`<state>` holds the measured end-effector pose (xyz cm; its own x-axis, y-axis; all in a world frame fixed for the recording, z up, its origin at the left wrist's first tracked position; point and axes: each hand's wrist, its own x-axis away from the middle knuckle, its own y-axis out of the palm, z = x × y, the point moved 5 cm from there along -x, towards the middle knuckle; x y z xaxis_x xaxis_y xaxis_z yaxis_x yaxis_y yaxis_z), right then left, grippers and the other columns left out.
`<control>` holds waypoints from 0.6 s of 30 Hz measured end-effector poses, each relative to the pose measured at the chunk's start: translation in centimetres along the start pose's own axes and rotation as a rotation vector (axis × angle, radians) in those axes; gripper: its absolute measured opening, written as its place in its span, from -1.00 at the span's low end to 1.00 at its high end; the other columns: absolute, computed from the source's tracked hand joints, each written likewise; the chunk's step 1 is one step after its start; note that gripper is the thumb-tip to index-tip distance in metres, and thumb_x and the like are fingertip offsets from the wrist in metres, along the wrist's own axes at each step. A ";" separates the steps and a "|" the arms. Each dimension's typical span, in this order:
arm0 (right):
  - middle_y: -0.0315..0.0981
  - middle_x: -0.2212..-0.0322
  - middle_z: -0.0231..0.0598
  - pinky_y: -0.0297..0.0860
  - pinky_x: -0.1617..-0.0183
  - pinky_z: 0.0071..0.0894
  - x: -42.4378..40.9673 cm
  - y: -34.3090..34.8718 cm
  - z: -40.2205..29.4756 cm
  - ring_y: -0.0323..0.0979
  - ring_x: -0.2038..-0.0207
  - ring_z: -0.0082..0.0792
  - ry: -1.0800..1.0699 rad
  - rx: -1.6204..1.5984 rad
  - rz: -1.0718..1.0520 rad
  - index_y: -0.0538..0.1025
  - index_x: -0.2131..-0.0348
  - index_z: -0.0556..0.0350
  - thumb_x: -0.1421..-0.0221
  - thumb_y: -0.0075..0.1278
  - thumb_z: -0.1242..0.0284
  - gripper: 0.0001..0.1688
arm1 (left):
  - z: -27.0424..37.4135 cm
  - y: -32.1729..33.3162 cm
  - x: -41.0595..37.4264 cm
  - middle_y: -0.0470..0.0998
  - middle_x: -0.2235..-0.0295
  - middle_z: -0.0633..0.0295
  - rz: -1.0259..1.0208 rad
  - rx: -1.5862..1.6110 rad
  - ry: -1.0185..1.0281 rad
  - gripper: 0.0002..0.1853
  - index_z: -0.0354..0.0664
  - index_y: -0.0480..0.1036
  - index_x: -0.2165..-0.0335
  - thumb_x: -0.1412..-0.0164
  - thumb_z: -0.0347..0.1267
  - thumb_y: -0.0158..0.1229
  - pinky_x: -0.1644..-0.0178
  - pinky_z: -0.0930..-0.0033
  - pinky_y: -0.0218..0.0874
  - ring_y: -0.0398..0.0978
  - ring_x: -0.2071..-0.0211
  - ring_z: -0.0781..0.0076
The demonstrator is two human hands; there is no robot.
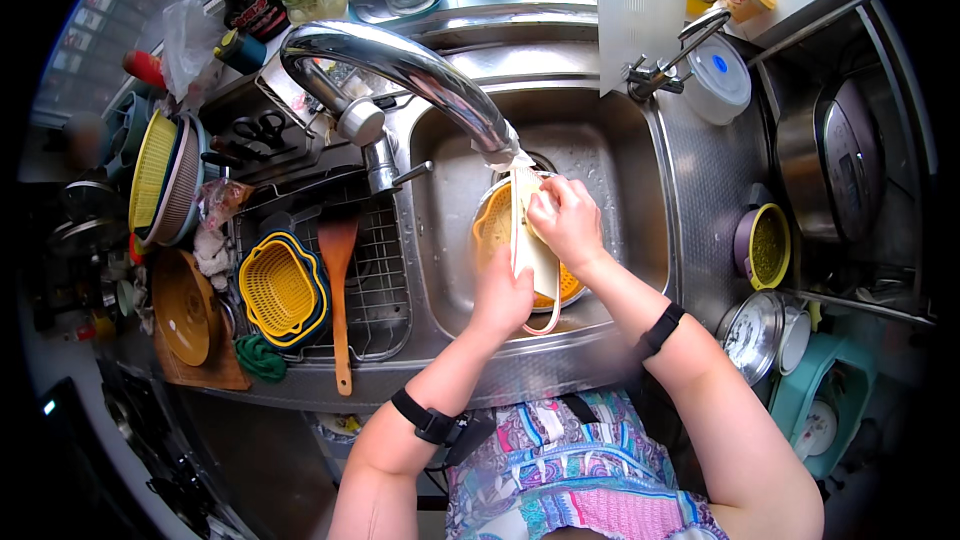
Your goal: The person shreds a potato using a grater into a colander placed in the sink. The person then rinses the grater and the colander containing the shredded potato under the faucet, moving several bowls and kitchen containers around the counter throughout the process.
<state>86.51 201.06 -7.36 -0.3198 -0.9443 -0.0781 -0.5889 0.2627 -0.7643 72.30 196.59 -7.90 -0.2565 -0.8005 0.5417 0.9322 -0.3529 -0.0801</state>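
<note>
Over the sink basin (637, 187), my left hand (501, 292) holds a flat white slicer or grater (536, 266) with a red-lined edge and a looped end. It slopes down from beneath the faucet spout (499, 135) toward me. Curled fingers of my right hand (570, 221) press a pale yellow piece of food (534, 223) against its face; most of that piece is hidden by the hand. Underneath, a yellow plastic colander (491, 221) sits in a round metal bowl, partly covered by the slicer and my hands. What lies in the colander is unclear.
Left of the basin, a wooden spatula (341, 307) and nested yellow and blue baskets (277, 289) rest on a wire rack (382, 300). The chrome faucet (397, 60) arches over the basin. At right are a lidded container (720, 79) and a purple-and-yellow cup (765, 246).
</note>
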 end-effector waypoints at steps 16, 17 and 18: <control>0.41 0.40 0.00 0.34 0.21 -0.13 -4.0 0.6 5.3 0.42 0.30 0.01 0.212 0.007 0.019 0.44 0.37 0.07 0.08 0.00 0.18 -0.64 | -0.5 -1.3 1.7 0.53 0.41 -0.03 0.012 -0.138 0.118 -0.68 -0.38 0.29 0.15 -0.08 -0.47 -0.03 0.41 0.33 0.37 0.54 0.52 0.29; 0.41 0.43 0.00 0.34 0.21 -0.13 -3.6 0.3 5.0 0.42 0.32 0.00 0.194 -0.030 0.016 0.44 0.38 0.08 0.08 0.01 0.19 -0.65 | -0.3 -1.3 1.3 0.53 0.40 0.03 0.001 -0.137 0.092 -0.69 -0.40 0.29 0.15 -0.10 -0.49 -0.05 0.45 0.41 0.38 0.54 0.53 0.40; 0.42 0.45 0.00 0.33 0.22 -0.14 -3.1 0.2 4.3 0.42 0.33 0.00 0.173 -0.069 0.007 0.44 0.39 0.10 0.08 0.01 0.20 -0.65 | -0.3 -1.5 1.0 0.53 0.39 0.02 0.010 -0.144 0.066 -0.68 -0.40 0.29 0.14 -0.10 -0.48 -0.05 0.45 0.42 0.39 0.54 0.52 0.39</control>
<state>90.58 203.19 -10.09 -0.4438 -0.8955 0.0327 -0.6341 0.2880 -0.7177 70.56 196.15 -7.48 -0.2676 -0.8327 0.4847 0.8900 -0.4063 -0.2067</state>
